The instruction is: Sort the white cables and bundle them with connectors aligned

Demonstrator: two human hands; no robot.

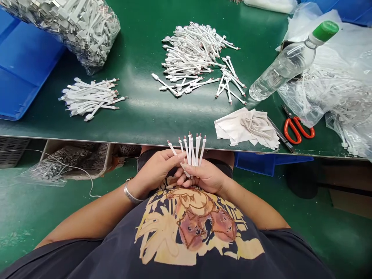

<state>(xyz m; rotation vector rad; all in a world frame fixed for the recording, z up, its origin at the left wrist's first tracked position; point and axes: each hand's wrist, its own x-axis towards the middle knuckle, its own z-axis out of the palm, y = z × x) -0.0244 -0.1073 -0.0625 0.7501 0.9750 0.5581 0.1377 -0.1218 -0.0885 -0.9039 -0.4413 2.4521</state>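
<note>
Just in front of the table's edge, my right hand (207, 175) is closed around several short white cables (194, 151). They fan upward, with white collars and reddish wire tips at the top. My left hand (161, 166) meets it from the left, thumb and fingers pinching one white cable (175, 152) that tilts to the left. The lower ends of the cables are hidden by my fingers. Beyond my hands, a large pile of similar cables (192, 52) lies on the green table (139, 108), and a smaller pile (90, 97) lies to the left.
A clear bottle with a green cap (279, 69) stands at the right, near orange-handled scissors (298, 130), a dark slim tool (281, 135) and a crumpled cloth (247, 127). Plastic bags (334, 89) fill the right side. A full bag (87, 31) rests by a blue bin (26, 66).
</note>
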